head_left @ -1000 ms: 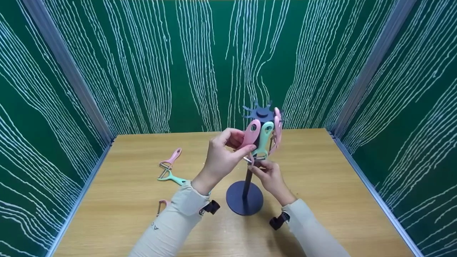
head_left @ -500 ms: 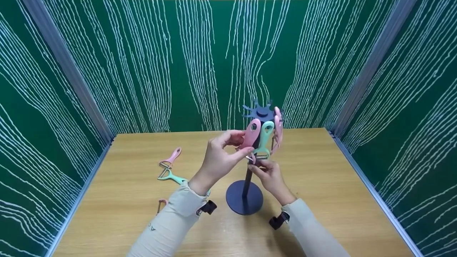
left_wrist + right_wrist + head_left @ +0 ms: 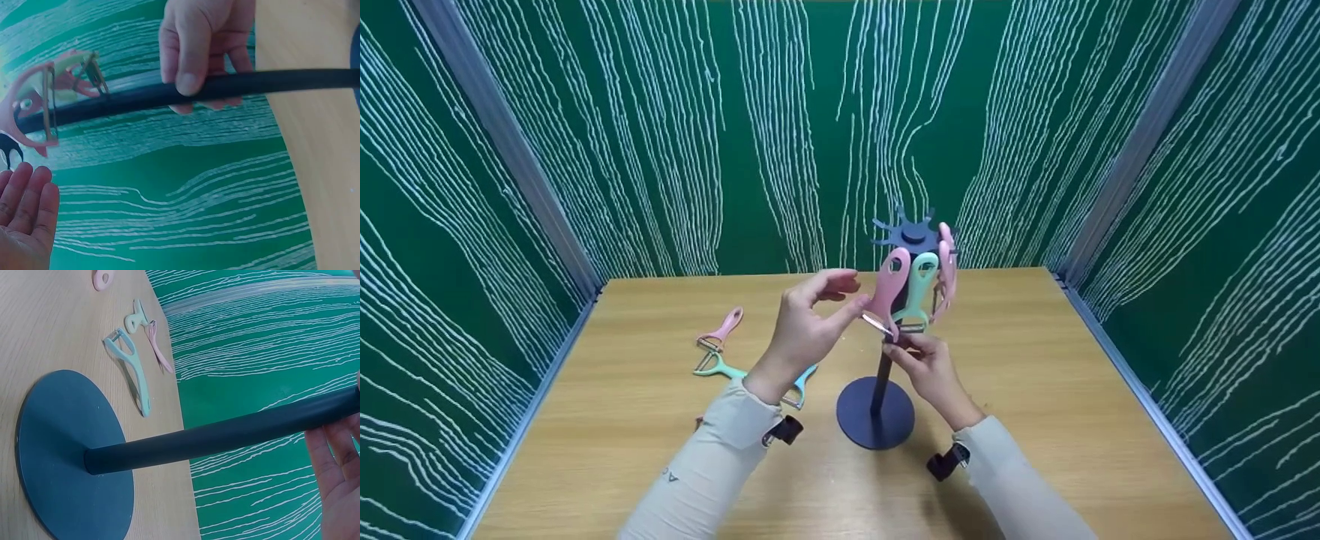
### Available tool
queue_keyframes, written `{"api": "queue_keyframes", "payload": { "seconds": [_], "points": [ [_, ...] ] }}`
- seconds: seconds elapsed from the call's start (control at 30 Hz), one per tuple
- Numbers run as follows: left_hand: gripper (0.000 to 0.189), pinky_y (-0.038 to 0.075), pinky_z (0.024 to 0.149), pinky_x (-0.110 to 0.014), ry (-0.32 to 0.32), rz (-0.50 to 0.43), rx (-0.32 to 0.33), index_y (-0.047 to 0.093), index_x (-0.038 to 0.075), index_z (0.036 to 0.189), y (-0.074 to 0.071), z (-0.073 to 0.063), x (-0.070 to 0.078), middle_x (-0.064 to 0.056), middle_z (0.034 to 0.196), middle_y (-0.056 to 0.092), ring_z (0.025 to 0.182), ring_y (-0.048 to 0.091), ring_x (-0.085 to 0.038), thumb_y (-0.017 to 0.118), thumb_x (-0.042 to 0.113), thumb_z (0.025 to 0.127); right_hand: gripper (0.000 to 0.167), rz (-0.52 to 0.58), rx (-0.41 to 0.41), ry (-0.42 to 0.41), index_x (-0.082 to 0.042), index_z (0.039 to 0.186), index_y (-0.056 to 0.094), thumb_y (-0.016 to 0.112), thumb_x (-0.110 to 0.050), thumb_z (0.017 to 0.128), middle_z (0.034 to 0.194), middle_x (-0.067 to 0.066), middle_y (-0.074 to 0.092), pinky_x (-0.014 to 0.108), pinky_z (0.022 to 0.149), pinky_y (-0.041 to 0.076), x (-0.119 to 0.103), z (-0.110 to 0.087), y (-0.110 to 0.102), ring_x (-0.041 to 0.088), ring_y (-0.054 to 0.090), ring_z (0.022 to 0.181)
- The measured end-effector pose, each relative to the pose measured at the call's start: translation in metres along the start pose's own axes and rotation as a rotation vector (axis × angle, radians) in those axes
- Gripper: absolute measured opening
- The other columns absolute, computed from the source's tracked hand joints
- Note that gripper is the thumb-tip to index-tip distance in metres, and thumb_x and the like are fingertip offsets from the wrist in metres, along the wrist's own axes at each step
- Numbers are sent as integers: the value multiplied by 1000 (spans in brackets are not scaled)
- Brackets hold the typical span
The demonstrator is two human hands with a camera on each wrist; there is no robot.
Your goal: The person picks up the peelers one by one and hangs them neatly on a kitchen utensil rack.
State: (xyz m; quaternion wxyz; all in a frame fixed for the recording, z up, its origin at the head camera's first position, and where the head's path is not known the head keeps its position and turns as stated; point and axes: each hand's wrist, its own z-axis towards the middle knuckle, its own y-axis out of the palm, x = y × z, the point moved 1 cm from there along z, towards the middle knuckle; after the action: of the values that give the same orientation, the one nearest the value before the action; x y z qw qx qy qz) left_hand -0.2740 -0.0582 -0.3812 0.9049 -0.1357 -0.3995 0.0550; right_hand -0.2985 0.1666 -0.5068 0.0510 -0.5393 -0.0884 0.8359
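One pink peeler (image 3: 889, 286) hangs blade-down on the black stand (image 3: 876, 424). Just beside it, I see the left hand (image 3: 806, 319), fingers loosely spread, empty; the right hand's (image 3: 928, 369) fingers grip the pole (image 3: 225, 437), I judge to steady it.

The stand (image 3: 882, 382) rises from the desk (image 3: 1027, 367), with hanging peelers (image 3: 891, 283) at its front and right side. Loose peelers (image 3: 728, 325) lie on the desk left of the stand; a wall (image 3: 675, 135) is behind.
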Motion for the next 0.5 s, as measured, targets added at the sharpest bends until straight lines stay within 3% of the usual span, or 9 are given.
{"api": "queue_keyframes", "payload": {
  "seconds": [0.33,0.5],
  "points": [
    [30,64,96,-46,-37,44,-7,73,1,130,-13,-5,-33,-15,116,79,107,76,-28,75,14,103,10,9,7,-34,6,106,80,74,5,99,101,21,78,20,84,63,1,0,1,8,71,88],
    [37,61,101,-55,-149,50,-69,71,0,134,-19,-10,-49,-17,123,78,113,74,-35,76,19,103,9,14,15,-41,7,105,80,74,5,99,99,20,77,19,83,63,0,0,2,9,70,87]
  ]
}}
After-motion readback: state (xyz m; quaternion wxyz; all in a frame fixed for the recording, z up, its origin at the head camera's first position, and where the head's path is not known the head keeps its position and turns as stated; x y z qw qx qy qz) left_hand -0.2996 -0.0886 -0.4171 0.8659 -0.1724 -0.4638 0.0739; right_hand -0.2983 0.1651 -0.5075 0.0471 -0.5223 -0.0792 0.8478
